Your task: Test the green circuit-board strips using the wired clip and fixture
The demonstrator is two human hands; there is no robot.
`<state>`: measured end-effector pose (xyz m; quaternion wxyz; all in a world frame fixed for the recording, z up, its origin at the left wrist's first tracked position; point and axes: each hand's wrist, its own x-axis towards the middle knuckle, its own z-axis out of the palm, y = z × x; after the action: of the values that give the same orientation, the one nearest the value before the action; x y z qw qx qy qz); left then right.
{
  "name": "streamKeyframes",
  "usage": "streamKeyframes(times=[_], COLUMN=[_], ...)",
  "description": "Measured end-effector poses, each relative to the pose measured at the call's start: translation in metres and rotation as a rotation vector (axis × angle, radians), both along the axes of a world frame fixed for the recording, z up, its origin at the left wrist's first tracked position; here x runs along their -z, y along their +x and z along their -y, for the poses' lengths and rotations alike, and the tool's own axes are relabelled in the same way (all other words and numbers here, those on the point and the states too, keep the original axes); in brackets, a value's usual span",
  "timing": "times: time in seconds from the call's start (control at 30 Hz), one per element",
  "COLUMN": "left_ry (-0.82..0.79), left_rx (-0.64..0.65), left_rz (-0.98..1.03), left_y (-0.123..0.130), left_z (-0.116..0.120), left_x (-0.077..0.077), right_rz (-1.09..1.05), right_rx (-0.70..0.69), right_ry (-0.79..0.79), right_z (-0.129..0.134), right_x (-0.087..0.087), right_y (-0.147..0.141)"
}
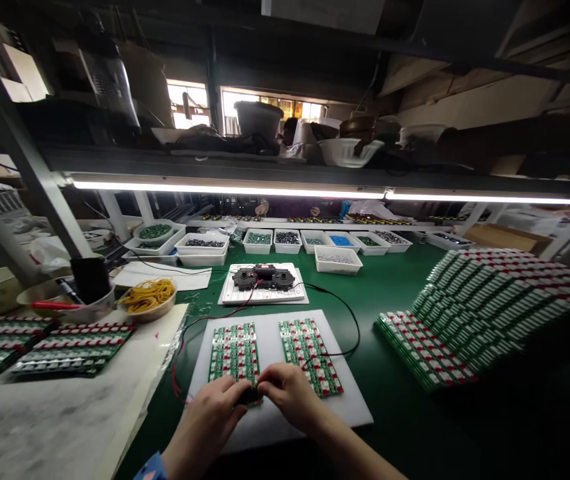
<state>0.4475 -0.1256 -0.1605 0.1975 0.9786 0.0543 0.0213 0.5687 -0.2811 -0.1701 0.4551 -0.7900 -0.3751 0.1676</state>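
Two green circuit board panels with white and red parts lie on a white foam sheet (275,433) in front of me: the left panel (235,350) and the right panel (309,343). My left hand (217,407) is closed at the near end of the left panel, its fingers round a small dark piece (249,396). Right beside it, my right hand (289,395) is pinched with its fingertips almost touching that piece. What the right fingers hold, if anything, is hidden. A black cable (357,327) curves in towards the right panel near my right hand.
A black twin-unit device (263,277) rests on a white block behind the foam. Small-part trays (337,261) line the back. Tall panel stacks (505,313) stand right; more panels (72,350) and a bowl of yellow rubber bands (149,299) are left. A lit shelf (315,167) hangs overhead.
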Motion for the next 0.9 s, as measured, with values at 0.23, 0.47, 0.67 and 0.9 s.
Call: streamKeyframes(times=[0.23, 0.47, 0.67, 0.9], left_ry=[0.034, 0.015, 0.018, 0.026], left_rx=[0.033, 0.053, 0.079, 0.070], left_rz=[0.315, 0.352, 0.263, 0.160], left_y=[0.003, 0.002, 0.008, 0.013], left_z=[-0.018, -0.017, -0.020, -0.017], left_x=[0.049, 0.053, 0.040, 0.027], right_rz=[0.120, 0.126, 0.121, 0.148], right_rx=[0.018, 0.001, 0.001, 0.015], right_ry=[-0.060, -0.066, -0.080, -0.108], right_z=[-0.003, -0.001, -0.003, -0.004], right_x=[0.015, 0.019, 0.018, 0.019], right_y=[0.002, 0.002, 0.004, 0.005])
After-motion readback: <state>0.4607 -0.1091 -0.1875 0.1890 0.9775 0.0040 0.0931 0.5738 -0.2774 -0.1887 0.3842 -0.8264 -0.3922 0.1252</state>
